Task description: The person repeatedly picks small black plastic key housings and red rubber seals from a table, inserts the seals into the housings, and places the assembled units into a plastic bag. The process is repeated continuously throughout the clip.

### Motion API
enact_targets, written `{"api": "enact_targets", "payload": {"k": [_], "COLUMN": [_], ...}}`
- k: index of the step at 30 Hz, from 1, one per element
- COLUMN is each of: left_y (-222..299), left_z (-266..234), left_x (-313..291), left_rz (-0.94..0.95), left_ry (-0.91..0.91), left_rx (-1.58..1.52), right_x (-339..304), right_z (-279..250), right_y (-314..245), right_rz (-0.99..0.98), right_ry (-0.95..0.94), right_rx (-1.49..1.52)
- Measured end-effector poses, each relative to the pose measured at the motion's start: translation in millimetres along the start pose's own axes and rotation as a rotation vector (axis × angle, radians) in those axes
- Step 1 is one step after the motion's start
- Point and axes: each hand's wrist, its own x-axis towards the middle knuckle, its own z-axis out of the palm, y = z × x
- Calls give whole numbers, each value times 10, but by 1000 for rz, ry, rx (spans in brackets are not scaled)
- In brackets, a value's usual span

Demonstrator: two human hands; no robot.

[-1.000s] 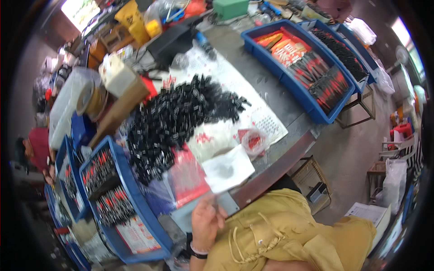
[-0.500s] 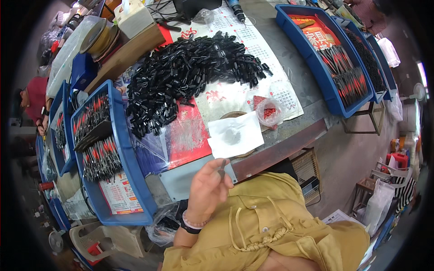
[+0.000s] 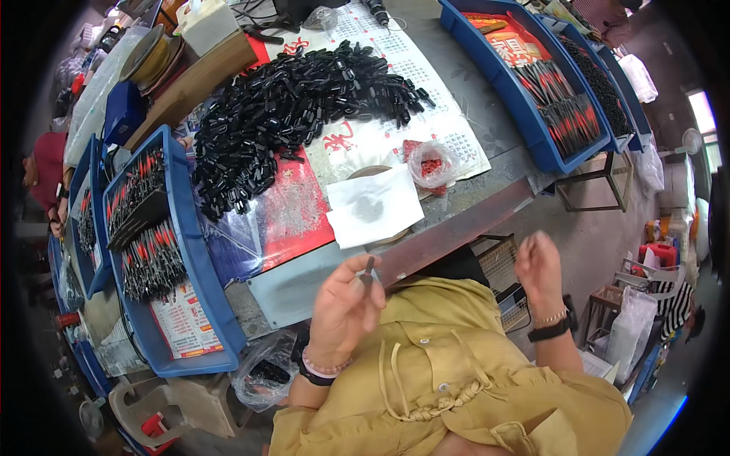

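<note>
My left hand [image 3: 344,308] is closed in front of the table edge, with a small dark stick-like piece [image 3: 368,270] pinched upright between thumb and fingers. Its exact kind is too small to tell. My right hand [image 3: 538,267] is raised off the table's front edge, fingers curled together; whatever may be in them is hidden. Just beyond the left hand lies a white sheet of paper [image 3: 374,210] with a grey smudge, on top of a round board. Beside it sits a clear plastic bag [image 3: 432,164] of small red parts. A big heap of glossy black oblong pieces [image 3: 296,114] covers the table's middle.
Blue trays hold rows of black-and-red parts, one at the left [image 3: 228,311] and one at the right [image 3: 487,72]. A power tool [image 3: 376,11] lies at the far edge. A wooden board [image 3: 194,87] borders the heap. Another person [image 3: 50,171] stands far left.
My right hand has come into view at the right, raised. The left hand still pinches the dark piece. The whole scene has shifted slightly left and up in the picture.
</note>
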Motion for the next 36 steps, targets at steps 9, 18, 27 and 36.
{"api": "enact_targets", "payload": {"k": [9,18,27,36], "left_y": [75,-43,-258,-391], "left_z": [53,146,163,184], "left_x": [-209,-345,-282,-152], "left_rz": [108,305,258,311], "left_ry": [-12,167,192,212], "left_rx": [60,376,463,526], "right_x": [459,84,200,245], "right_z": [1745,2202,1868,1758], "right_y": [-692,-164,204,384], "right_rz": [-318,-435,-37,142], "right_ry": [-447,-968,-1084,-1026], "right_rx": [827,-617,-349,-100]}}
